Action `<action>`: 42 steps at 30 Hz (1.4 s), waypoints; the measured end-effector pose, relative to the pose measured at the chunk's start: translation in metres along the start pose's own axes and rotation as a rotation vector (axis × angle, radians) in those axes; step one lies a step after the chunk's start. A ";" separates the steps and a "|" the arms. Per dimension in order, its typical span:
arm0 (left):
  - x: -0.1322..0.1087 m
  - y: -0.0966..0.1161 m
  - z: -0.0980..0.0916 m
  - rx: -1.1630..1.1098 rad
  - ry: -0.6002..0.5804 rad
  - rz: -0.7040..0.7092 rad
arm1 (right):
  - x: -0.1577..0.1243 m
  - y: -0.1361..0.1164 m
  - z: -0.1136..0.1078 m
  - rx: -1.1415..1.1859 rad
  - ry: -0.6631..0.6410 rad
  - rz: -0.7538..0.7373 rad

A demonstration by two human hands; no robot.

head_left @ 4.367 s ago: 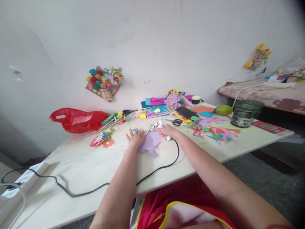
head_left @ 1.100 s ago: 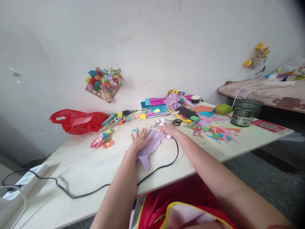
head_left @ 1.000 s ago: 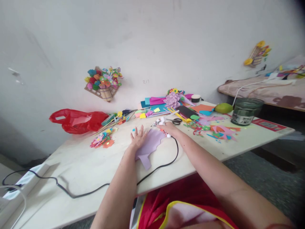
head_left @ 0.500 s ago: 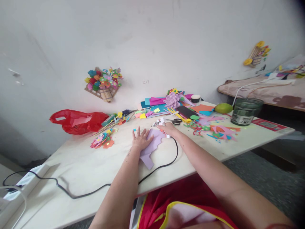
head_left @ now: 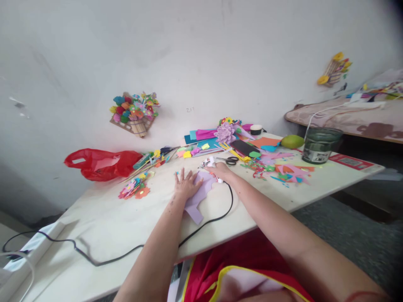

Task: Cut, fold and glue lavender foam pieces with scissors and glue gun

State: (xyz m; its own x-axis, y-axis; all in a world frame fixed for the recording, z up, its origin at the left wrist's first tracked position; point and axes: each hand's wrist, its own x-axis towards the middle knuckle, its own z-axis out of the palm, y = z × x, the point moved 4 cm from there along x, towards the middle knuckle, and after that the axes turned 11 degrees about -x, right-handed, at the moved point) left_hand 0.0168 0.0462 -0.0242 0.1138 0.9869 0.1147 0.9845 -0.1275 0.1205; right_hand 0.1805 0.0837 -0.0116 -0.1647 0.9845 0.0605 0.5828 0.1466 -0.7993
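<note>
My left hand lies flat with its fingers spread, pressing on a light purple foam sheet with an irregular cut edge. Just right of it, my right hand is closed around a white corded glue gun. The gun's tip points left, close to the sheet's far edge; whether it touches the sheet I cannot tell. From the gun's handle a black cord loops toward me and passes under my left forearm. Black-handled scissors lie just beyond my right hand.
Foam flowers are piled at left, near a red plastic bag and a power strip. Behind stand a purple flower and a phone. At right are foam scraps, a green fruit and a glass jar.
The camera view has shifted slightly. My left hand stays flat on the purple sheet, and my right hand keeps hold of the glue gun in nearly the same spot.
</note>
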 end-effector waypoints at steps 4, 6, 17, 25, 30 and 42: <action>0.005 -0.004 0.000 -0.013 -0.086 0.063 | 0.001 0.000 0.000 0.014 0.008 0.008; 0.009 -0.007 0.003 -0.007 -0.137 0.102 | 0.001 0.000 0.000 0.022 0.016 -0.002; 0.016 -0.003 0.007 -0.055 -0.042 0.135 | 0.000 -0.002 -0.001 0.102 0.037 0.015; 0.008 0.008 0.002 -0.010 0.046 0.191 | 0.001 -0.001 0.000 0.090 0.040 0.020; 0.019 -0.008 0.000 -0.337 -0.037 0.030 | 0.001 -0.001 0.001 0.102 0.026 0.014; 0.003 -0.033 -0.008 -0.294 0.129 -0.355 | 0.006 0.004 0.002 0.066 0.055 0.006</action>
State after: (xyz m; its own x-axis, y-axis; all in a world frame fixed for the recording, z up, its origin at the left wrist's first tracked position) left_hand -0.0166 0.0526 -0.0195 -0.2581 0.9567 0.1349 0.8780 0.1741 0.4459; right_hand 0.1804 0.0903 -0.0155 -0.1163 0.9894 0.0868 0.5297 0.1357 -0.8373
